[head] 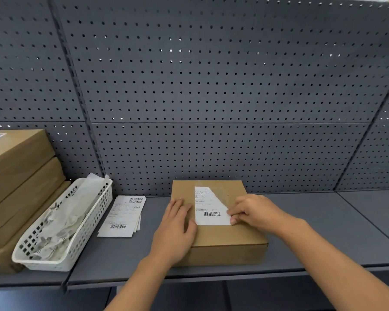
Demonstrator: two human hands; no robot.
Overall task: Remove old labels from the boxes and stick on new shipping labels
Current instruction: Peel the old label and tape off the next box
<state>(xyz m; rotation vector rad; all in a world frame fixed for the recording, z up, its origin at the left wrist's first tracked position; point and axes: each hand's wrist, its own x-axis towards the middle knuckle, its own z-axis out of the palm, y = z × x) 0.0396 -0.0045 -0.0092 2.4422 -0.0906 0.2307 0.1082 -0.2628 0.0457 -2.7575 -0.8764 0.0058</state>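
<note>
1. Cardboard box (218, 240): flat, closed, lying on the shelf (337, 223) at lower centre of the frame.
2. Label (208, 208): white, barcode near its lower edge, on the box top. Its upper right runs off in a diagonal line, with a glossy patch beside it.
3. Left hand (177, 223): fingers straight, palm down, pressing flat on the left part of the box top, just beside the label; it holds nothing.
4. Right hand (254, 212): fingers curled, tips pinching the label's lower right edge.
5. Loose labels (124, 217): a fanned pile on the shelf, left of the box.
6. Basket (43, 265): white, perforated, lower left, holding crumpled paper scraps (61, 218).
7. Stacked boxes (16, 176): brown, at the left edge, touching the basket.
8. Pegboard (211, 86): dark grey, filling the upper frame.
</note>
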